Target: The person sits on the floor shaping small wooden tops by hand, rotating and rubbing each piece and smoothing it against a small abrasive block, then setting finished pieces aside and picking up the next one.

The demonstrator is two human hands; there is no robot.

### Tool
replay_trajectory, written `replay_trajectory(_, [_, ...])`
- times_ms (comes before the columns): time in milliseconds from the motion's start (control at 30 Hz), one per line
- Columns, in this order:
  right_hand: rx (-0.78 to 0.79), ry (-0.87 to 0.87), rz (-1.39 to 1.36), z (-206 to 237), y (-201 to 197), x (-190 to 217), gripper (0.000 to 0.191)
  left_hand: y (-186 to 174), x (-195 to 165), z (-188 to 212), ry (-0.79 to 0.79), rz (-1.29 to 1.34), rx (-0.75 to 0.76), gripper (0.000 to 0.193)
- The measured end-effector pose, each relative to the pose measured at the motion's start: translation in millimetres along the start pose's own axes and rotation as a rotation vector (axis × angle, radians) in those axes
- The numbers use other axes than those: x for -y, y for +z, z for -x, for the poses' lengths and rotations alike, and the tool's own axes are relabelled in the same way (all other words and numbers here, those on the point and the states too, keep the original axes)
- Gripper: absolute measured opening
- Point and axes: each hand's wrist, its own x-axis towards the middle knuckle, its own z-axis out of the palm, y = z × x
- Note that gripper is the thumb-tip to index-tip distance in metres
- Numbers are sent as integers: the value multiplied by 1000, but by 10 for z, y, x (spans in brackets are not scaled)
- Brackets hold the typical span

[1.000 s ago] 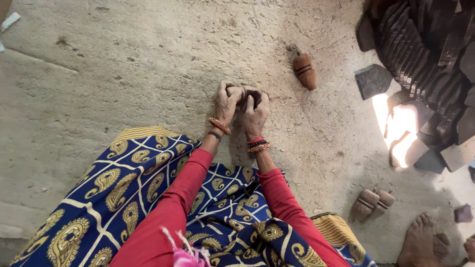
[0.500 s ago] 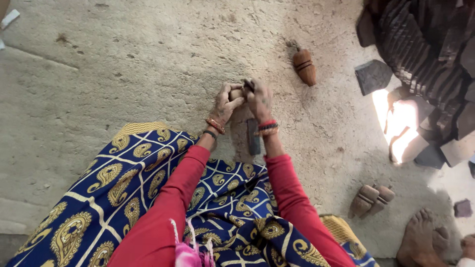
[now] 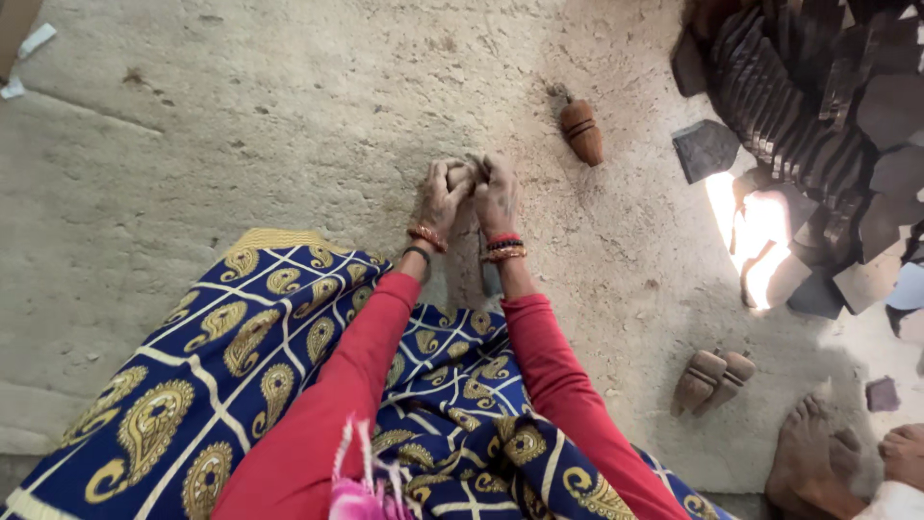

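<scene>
Grey earthen floor (image 3: 241, 144) fills the frame; dark moulded pieces (image 3: 818, 106) stack upper right. At centre our left hand (image 3: 441, 197) and right hand (image 3: 496, 195) clench together around a clay lump (image 3: 460, 175). Wooden tool (image 3: 582, 132) lies near, upper right of them.

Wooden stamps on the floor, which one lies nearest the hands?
The single wooden stamp just beyond the right hand; the paired stamps lie farther off.
</scene>
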Motion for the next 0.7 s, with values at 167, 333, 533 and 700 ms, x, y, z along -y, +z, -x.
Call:
replay_trajectory(167, [-51, 146, -141, 537, 128, -51, 20, 11, -30, -149, -121, -80, 3, 33])
replay_trajectory(333, [-262, 319, -491, 471, 79, -256, 19, -7, 1, -251, -118, -189, -31, 40])
replay_trajectory(533, [-135, 332, -418, 166, -131, -278, 18, -51, -15, -232, -87, -172, 58, 39])
replay_trajectory(700, [-99, 22, -71, 145, 46, -77, 16, -117, 24, -182, 25, -172, 164, 35])
